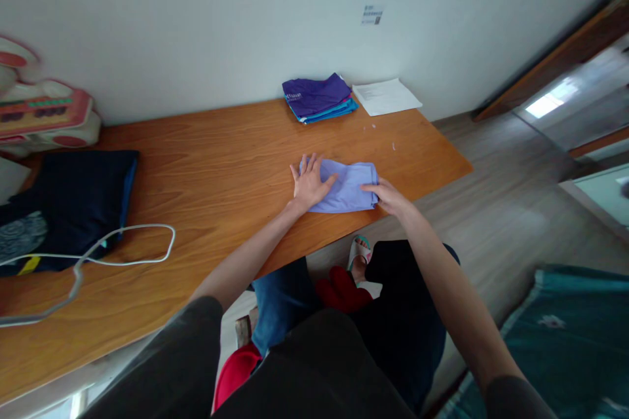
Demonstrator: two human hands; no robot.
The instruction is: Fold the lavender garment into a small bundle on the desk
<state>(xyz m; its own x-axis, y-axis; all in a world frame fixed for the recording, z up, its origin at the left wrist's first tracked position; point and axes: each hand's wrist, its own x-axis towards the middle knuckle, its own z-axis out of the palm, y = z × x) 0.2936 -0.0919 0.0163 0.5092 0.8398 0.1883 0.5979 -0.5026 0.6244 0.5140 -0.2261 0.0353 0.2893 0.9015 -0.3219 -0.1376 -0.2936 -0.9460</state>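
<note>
Centre frame, wooden table (196, 163): folded lilac cloth (350, 188), left hand (309, 184) spread flat upon it, ungripping, right hand (388, 195) pinching its right edge; folded purple-blue stack (318, 98) above.

**Cloth on varnished wood**

The lilac garment (350, 187) is thin, smooth, matt cloth — as are the folded purple and blue pieces (318, 98). The table (211, 163) is orange-brown wood, grained, with a satin sheen. Sheets (386, 96) of matt white paper; a smooth plastic-coated cable (122, 250).
</note>
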